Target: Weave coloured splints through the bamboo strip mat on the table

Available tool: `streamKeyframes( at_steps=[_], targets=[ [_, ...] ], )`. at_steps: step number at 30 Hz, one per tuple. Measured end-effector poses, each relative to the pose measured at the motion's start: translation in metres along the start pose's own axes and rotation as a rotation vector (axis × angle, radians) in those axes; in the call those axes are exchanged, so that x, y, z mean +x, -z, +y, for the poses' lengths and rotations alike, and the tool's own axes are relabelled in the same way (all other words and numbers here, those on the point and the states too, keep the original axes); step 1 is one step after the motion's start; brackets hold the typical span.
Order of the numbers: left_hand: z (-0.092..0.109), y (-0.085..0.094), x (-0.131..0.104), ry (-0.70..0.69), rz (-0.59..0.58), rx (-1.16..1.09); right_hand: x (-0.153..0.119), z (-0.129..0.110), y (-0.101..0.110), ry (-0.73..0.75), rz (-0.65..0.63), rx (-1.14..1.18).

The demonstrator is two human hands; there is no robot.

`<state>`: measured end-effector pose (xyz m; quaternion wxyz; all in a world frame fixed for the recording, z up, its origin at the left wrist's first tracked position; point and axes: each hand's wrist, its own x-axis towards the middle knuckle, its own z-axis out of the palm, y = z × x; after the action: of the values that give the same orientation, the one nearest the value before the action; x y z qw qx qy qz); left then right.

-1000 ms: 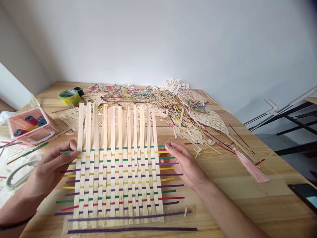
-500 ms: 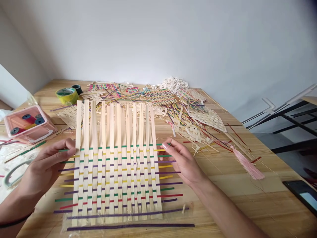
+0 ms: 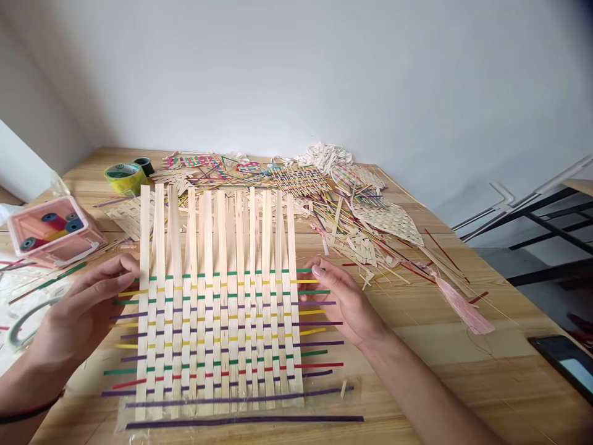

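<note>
Low over the table's near side stands a woven mat (image 3: 217,334) of pale flat bamboo strips, crossed by thin green, yellow, purple and red strips. Its upper pale strips stick up loose and unwoven. My left hand (image 3: 92,303) pinches the topmost green strip (image 3: 199,275) at the mat's left edge. At the right edge my right hand (image 3: 347,303) has thumb and fingers closed on the same strip's other end; some fingertips are hidden behind the mat. Clear tape (image 3: 324,405) covers the lower edge, with a purple strip (image 3: 245,423) lying along it.
A pink box (image 3: 55,232) with thread spools stands left, near a tape roll (image 3: 125,179) and scissors (image 3: 23,327). Behind the mat lie loose strips and a leaf-shaped woven piece (image 3: 389,222). A pink tassel (image 3: 463,306) and a phone (image 3: 563,364) lie right.
The top green strip has shifted slightly right, and its left end now shows less beyond my left fingers. My right hand has moved a little right; the upright strips have spread slightly.
</note>
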<state>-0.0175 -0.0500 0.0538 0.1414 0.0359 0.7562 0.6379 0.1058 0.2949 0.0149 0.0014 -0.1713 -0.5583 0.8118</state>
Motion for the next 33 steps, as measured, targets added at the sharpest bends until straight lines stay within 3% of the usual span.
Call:
streamKeyframes(
  at_steps=[2, 5, 17, 23, 27, 31, 33],
  targets=[
    [0.002, -0.001, 0.0, 0.06, -0.007, -0.093, 0.0, 0.0, 0.0, 0.003, -0.017, 0.007],
    [0.002, -0.002, 0.002, 0.037, 0.039, -0.088, 0.002, 0.002, 0.0, 0.015, -0.033, 0.01],
    [0.001, -0.003, 0.002, 0.06, 0.036, -0.1, 0.002, 0.007, 0.007, 0.028, -0.077, -0.008],
    [-0.014, 0.005, 0.012, -0.003, -0.024, -0.076, 0.003, 0.007, 0.005, 0.063, -0.068, -0.058],
    [-0.027, 0.012, 0.021, -0.171, -0.028, 0.11, 0.004, 0.008, 0.005, 0.171, -0.026, -0.205],
    [-0.032, 0.012, 0.024, -0.17, -0.085, 0.397, 0.009, 0.013, 0.008, 0.282, 0.029, -0.401],
    [-0.032, 0.01, 0.022, -0.215, -0.05, 0.579, 0.011, 0.016, 0.01, 0.304, 0.051, -0.46]
  ],
)
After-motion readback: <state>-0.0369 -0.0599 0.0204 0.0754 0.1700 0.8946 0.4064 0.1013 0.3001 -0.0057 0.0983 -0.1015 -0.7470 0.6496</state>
